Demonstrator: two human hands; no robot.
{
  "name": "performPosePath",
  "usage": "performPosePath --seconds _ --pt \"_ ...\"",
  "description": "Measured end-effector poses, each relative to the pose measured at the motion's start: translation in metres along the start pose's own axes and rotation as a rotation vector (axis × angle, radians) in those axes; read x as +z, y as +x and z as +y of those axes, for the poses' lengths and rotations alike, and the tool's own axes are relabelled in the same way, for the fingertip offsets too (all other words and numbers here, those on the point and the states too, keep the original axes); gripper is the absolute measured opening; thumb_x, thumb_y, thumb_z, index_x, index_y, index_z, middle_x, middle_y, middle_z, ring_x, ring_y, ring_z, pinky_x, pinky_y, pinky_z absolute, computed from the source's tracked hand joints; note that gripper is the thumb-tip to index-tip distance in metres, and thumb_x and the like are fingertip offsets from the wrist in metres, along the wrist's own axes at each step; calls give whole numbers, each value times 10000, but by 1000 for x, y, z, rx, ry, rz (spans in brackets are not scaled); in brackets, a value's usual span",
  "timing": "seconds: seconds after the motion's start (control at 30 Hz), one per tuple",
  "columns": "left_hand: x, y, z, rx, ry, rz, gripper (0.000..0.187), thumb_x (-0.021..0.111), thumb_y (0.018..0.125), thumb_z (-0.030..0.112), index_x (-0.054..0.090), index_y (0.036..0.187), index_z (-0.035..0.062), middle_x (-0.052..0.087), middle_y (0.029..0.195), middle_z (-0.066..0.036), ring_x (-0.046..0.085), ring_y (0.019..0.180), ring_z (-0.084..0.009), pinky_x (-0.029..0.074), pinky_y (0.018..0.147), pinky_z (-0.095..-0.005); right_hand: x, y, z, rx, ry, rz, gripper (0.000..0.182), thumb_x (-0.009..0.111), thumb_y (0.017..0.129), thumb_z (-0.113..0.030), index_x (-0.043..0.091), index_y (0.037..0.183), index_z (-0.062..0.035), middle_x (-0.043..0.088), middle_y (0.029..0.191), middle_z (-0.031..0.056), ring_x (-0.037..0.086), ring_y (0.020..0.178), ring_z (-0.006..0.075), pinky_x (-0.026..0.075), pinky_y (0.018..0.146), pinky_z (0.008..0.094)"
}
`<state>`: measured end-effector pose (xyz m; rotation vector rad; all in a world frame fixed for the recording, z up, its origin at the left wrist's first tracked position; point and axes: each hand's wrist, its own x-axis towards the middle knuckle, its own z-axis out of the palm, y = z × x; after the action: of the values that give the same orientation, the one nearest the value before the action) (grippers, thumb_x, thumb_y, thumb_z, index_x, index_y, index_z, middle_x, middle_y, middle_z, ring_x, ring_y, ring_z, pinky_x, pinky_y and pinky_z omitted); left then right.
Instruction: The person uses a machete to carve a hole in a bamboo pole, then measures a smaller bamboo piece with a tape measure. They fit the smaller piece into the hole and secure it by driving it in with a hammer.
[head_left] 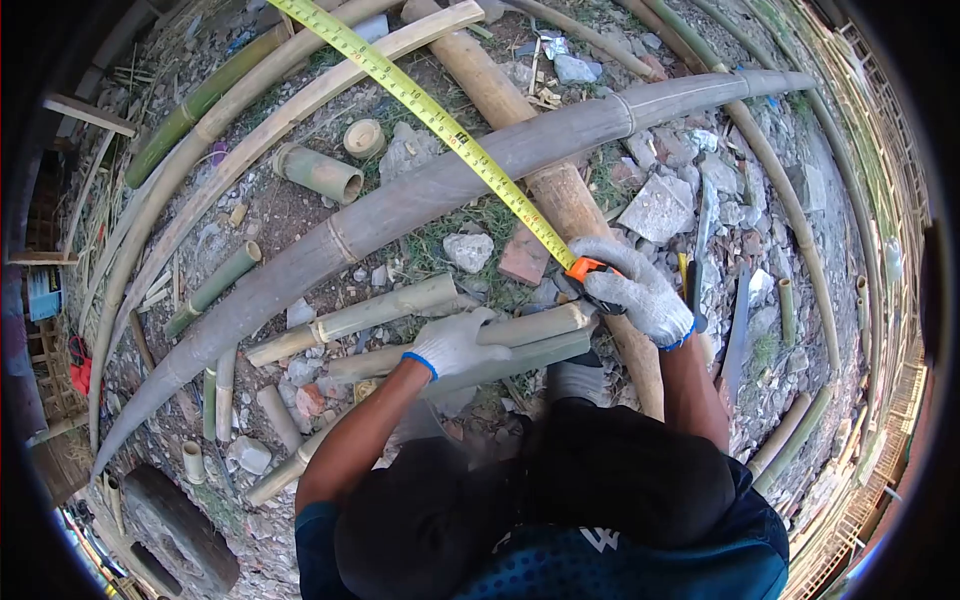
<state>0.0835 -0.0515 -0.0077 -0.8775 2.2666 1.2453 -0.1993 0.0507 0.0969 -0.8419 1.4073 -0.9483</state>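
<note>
Gloved and closed, the right hand (632,290) has its grip around the orange case of a tape measure (588,270), whose yellow blade (430,112) is drawn out far beyond the case, up and away across the long grey bamboo pole (420,200). The left hand (455,343), also in a white glove, has its grip pressed down on a pale cut bamboo piece (540,325) just beside the tape case, fingers curled over it.

Judging by how things lie, the tape is already pulled out and laid along the work, and the reading or marking looks to be in hand; no mark or cut shows on the held piece that I can make out.

That piece is a pale, dry length with a visible node ring, lying over a second, greener length just below it. Near the tape case on the ground lie a brick (524,262), broken stones (655,208) and short bamboo offcuts (318,172).
</note>
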Motion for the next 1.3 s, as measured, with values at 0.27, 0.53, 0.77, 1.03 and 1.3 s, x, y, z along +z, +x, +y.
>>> performPosePath --seconds 0.27,0.53,0.77,1.03,1.3 --pt "-105 -75 34 -44 -155 579 541 609 1013 447 604 1356 29 738 1112 -199 724 1051 -386 539 925 -475 9 -7 -8 -41 237 -120 463 757 1016 -257 631 1431 -96 638 1060 -25 569 882 63 492 770 261" --pt "-154 -99 10 40 -1179 1040 709 494 1063 688 596 1211 2 630 892 -86 628 764 -185 538 651 -352 47 2 2 17 300 -295 375 684 1045 -241 659 1387 -90 656 1067 -11 579 946 75 481 811 260" --pt "-158 -87 -1 276 -1698 1068 673 547 1029 700 603 1235 62 679 994 -96 676 829 -212 596 707 -378 81 3 31 185 347 -456 460 649 1060 -354 627 1398 -42 708 1107 79 667 965 149 540 799 293" --pt "-177 -90 -24 425 -1660 1143 809 554 942 823 596 1292 95 641 996 -61 641 822 -237 559 720 -429 99 -8 56 419 289 -486 481 724 1026 -212 598 1467 -66 687 1256 101 669 1085 188 571 887 328" --pt "-164 -92 -23 378 -1798 1157 791 545 958 809 565 1335 114 599 924 -48 603 762 -223 539 665 -412 101 -7 30 333 137 -425 382 708 1031 -241 661 1378 -88 672 1163 18 614 991 109 504 894 286"
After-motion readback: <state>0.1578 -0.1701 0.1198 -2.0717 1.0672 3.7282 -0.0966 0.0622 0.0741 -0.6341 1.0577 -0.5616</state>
